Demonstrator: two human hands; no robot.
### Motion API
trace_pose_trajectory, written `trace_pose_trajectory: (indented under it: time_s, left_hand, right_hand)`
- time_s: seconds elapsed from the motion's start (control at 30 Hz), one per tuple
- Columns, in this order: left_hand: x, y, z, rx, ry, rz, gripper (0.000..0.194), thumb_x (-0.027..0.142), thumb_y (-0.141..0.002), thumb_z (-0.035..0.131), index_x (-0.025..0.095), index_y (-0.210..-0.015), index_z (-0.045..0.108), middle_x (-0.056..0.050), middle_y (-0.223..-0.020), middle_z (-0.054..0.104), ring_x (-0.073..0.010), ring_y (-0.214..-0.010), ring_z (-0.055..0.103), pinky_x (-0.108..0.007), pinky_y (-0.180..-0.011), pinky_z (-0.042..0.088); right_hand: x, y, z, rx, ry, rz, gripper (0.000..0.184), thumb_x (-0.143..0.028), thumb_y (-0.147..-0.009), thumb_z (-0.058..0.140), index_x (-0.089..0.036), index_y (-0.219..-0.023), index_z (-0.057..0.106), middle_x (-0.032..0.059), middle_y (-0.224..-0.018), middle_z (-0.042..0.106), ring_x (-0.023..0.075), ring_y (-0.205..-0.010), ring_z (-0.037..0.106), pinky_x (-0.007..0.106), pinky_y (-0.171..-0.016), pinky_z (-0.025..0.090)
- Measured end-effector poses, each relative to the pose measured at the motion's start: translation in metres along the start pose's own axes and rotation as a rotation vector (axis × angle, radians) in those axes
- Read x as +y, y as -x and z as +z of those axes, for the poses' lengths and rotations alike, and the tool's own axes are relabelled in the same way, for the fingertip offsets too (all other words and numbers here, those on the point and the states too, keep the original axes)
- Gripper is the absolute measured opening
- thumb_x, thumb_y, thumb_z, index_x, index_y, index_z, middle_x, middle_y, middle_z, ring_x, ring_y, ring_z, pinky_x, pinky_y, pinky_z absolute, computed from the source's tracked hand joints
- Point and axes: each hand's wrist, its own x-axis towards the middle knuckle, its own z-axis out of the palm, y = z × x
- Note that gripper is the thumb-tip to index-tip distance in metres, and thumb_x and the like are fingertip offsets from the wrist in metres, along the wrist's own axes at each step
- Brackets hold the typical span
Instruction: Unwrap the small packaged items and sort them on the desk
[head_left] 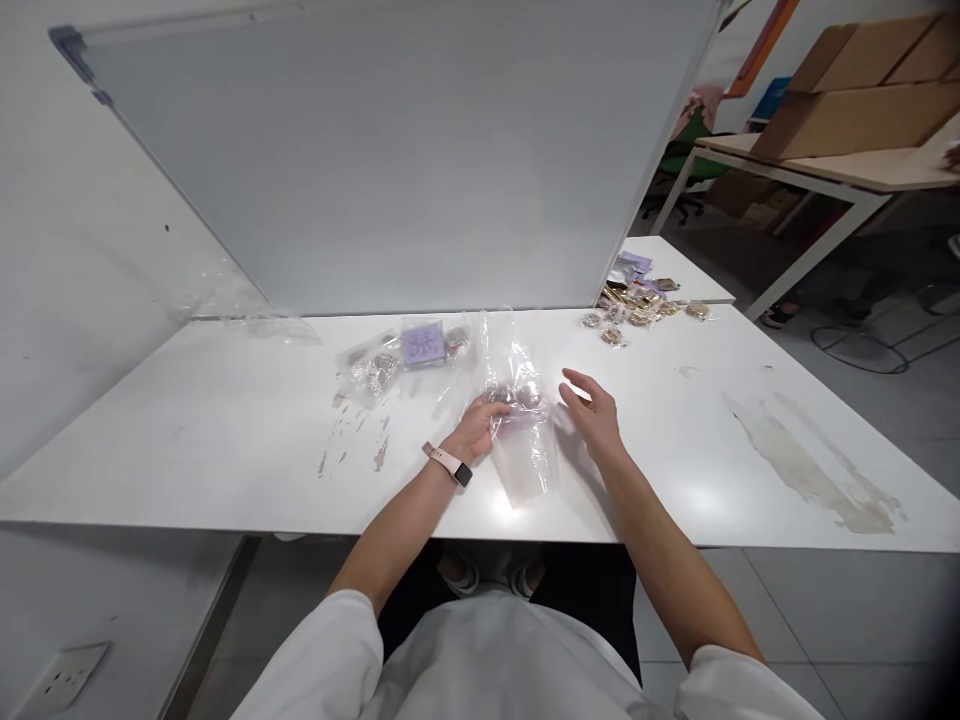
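Note:
My left hand (475, 428) grips a clear plastic bag (525, 460) over the middle of the white table, its thumb pressed on the film. Some small items show blurrily through the plastic, too unclear to name. To the right of the bag, my right hand (595, 412) is held with thumb and fingers apart and nothing between them. Beyond my left hand lie a flat purple box (424, 345) and a clear packet of silvery pieces (379, 372).
A whiteboard (420, 160) stands along the table's back edge. Several small wrapped gold-coloured pieces (637, 305) are heaped at the back right. Crumpled clear film (255, 315) lies at the back left. Cardboard boxes (862, 110) sit on another table.

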Motion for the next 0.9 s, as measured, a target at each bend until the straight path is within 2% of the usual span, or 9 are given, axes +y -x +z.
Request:
trace_pose_trajectory:
  time_s: [0.07,0.17,0.23,0.37,0.5,0.63,0.73,0.8,0.9]
  left_hand:
    - [-0.001,-0.002,-0.006,-0.023,0.068,-0.029,0.031,0.0,-0.066,0.069,0.014,-0.094,0.064,-0.003,-0.082,0.069,-0.0178,-0.084,0.069,-0.039,-0.091,0.056]
    - [0.002,-0.002,-0.007,-0.125,0.132,-0.064,0.031,0.001,-0.068,0.066,0.012,-0.096,0.066,-0.005,-0.086,0.072,-0.0215,-0.093,0.071,-0.041,-0.097,0.054]
    - [0.007,0.0,-0.005,-0.176,0.14,-0.071,0.03,0.002,-0.068,0.065,0.011,-0.097,0.067,-0.006,-0.087,0.073,-0.0229,-0.095,0.072,-0.041,-0.099,0.054]
    - [0.015,0.006,-0.003,-0.189,0.053,-0.025,0.036,0.003,-0.066,0.07,0.014,-0.1,0.066,-0.004,-0.091,0.072,-0.0227,-0.093,0.071,-0.045,-0.097,0.054]
    - [0.008,0.013,0.007,-0.058,-0.148,0.004,0.044,0.008,-0.066,0.078,0.015,-0.106,0.061,-0.004,-0.093,0.07,-0.0193,-0.086,0.069,-0.043,-0.092,0.054]
    - [-0.005,0.017,0.028,0.103,-0.197,0.049,0.072,0.012,-0.067,0.082,0.02,-0.131,0.051,-0.005,-0.109,0.068,-0.0174,-0.099,0.066,-0.033,-0.095,0.049]
    - [-0.004,0.019,0.038,-0.046,-0.015,-0.059,0.047,0.041,-0.086,0.067,0.016,-0.124,0.059,-0.008,-0.101,0.069,-0.021,-0.098,0.066,-0.034,-0.092,0.05]
    - [0.001,0.02,0.04,-0.159,0.069,-0.164,0.054,0.058,-0.089,0.056,0.013,-0.117,0.063,-0.011,-0.096,0.07,-0.0253,-0.095,0.067,-0.039,-0.089,0.052]
    - [0.005,0.023,0.034,-0.077,-0.082,-0.133,0.06,0.05,-0.082,0.072,0.014,-0.127,0.058,-0.013,-0.108,0.069,-0.0269,-0.102,0.066,-0.041,-0.094,0.051]
  right_hand:
    - [0.003,-0.002,-0.002,-0.048,-0.018,0.087,0.062,-0.067,-0.083,0.064,-0.026,-0.128,0.066,0.0111,-0.137,0.062,0.0301,-0.124,0.06,0.048,-0.105,0.049]
    - [-0.002,0.0,-0.002,-0.373,-0.207,0.272,0.066,-0.076,-0.087,0.048,-0.025,-0.125,0.067,0.0113,-0.118,0.072,0.0296,-0.111,0.067,0.045,-0.095,0.056]
    - [-0.007,0.003,-0.001,-0.492,-0.303,0.309,0.066,-0.077,-0.088,0.045,-0.025,-0.12,0.069,0.0095,-0.108,0.074,0.0279,-0.103,0.07,0.041,-0.088,0.057]
    - [-0.011,0.006,-0.003,-0.473,-0.294,0.242,0.043,-0.061,-0.082,0.069,-0.022,-0.101,0.072,0.0035,-0.091,0.073,0.0178,-0.081,0.068,0.029,-0.071,0.054]
    - [-0.016,0.01,-0.013,-0.445,-0.271,0.246,0.033,-0.051,-0.077,0.078,-0.02,-0.084,0.067,-0.0001,-0.08,0.065,0.0115,-0.065,0.062,0.022,-0.051,0.046]
    - [-0.037,0.022,-0.024,-0.427,-0.204,0.211,0.032,-0.05,-0.079,0.076,-0.02,-0.083,0.065,0.0044,-0.099,0.067,0.0148,-0.074,0.066,0.022,-0.048,0.048]
    - [-0.058,0.028,-0.032,-0.377,-0.11,0.125,0.032,-0.051,-0.083,0.072,-0.02,-0.088,0.068,0.0083,-0.115,0.066,0.0202,-0.088,0.07,0.024,-0.051,0.052]
    - [-0.07,0.03,-0.036,-0.374,-0.071,0.085,0.032,-0.052,-0.085,0.069,-0.02,-0.087,0.066,0.0095,-0.123,0.065,0.0237,-0.095,0.07,0.025,-0.051,0.053]
    - [-0.078,0.027,-0.045,-0.408,-0.076,0.084,0.032,-0.05,-0.086,0.068,-0.02,-0.08,0.059,0.0094,-0.129,0.064,0.0261,-0.1,0.071,0.024,-0.05,0.053]
